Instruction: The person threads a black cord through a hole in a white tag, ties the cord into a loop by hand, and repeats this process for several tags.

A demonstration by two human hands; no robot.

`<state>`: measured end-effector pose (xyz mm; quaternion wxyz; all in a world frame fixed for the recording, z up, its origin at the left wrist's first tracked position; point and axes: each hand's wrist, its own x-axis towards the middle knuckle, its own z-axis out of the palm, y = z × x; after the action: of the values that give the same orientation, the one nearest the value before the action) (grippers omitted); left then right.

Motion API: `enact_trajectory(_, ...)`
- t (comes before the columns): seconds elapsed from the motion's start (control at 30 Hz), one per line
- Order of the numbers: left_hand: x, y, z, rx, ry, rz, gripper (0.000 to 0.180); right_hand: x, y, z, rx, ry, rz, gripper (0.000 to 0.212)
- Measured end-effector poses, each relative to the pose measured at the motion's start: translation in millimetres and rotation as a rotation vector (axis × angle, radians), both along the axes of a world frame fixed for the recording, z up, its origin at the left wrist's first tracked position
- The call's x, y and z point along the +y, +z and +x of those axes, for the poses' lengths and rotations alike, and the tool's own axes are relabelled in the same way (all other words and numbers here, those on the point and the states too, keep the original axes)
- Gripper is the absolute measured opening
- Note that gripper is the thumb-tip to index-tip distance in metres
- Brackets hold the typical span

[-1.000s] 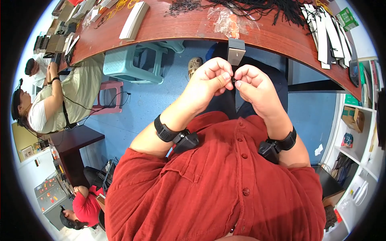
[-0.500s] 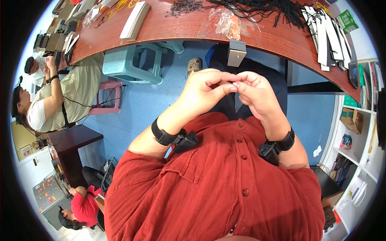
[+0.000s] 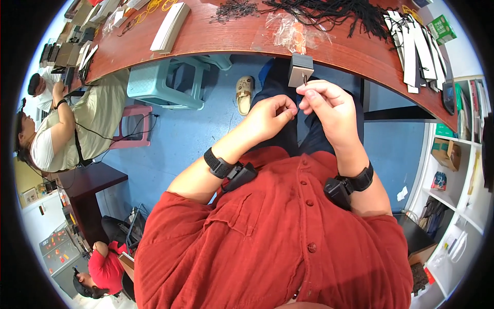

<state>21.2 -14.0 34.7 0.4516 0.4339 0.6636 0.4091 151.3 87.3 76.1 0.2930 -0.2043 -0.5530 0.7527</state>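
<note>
Right hand has parted from left hand | right: pinching dark cord near block | left: fingers curled (cannot tell if gripping) | dark cord not yet set down; black cords heaped on surface

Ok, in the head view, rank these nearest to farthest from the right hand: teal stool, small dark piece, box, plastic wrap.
1. small dark piece, pinched in the right hand
2. box, just ahead, at the edge of the table
3. plastic wrap, farther ahead, on the table
4. teal stool, off to the left
</note>
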Motion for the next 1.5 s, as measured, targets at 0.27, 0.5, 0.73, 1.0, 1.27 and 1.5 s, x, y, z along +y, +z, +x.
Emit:
enact_trajectory(0.27, 1.6, -6.4, -6.4, -0.024, 0.010, -0.025, 0.015, -1.0, -11.6, -11.5, -0.079, -0.127, 0.180, 0.010)
enact_trajectory(0.5, 5.3, 33.1, -1.6, 0.532, 0.243, 0.409, 0.041, -4.6, -7.6, -3.7, -0.186, -0.190, 0.084, 0.016)
enact_trajectory(0.73, 5.9, 37.0, 2.5, 0.555, 0.224, 0.544, 0.049, -9.3, -12.5, -0.6, -0.136, -0.217, 0.147, 0.032)
enact_trajectory(1.0, 1.9, 46.0, 6.3, 0.646, 0.214, 0.564, 0.046, -12.3, -9.4, 3.3, -0.150, -0.189, 0.143, 0.030)
enact_trajectory(1.27, 3.9, 39.8, 9.6, 0.499, 0.232, 0.513, 0.049, -14.0, -6.2, 2.3, -0.156, -0.186, 0.143, 0.033)
enact_trajectory(1.5, 2.1, 41.9, 8.5, 0.580, 0.213, 0.528, 0.048, -14.4, -2.5, 2.6, -0.162, -0.180, 0.125, 0.032)
